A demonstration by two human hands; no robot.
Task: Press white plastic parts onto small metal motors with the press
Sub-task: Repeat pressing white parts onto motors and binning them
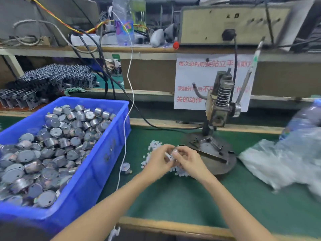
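Observation:
Both hands meet above a heap of small white plastic parts on the green mat. My left hand and my right hand together grip a small round metal motor between the fingertips. Whether a white part sits on it is blurred. The hand press, with a spring, a long lever and a round metal base, stands just behind and right of the hands. One loose motor lies on the mat left of the heap.
A blue bin full of metal motors fills the left side. A white cable hangs down past its right wall. Crumpled clear plastic bags lie at the right. Stacked dark metal frames sit at the back left.

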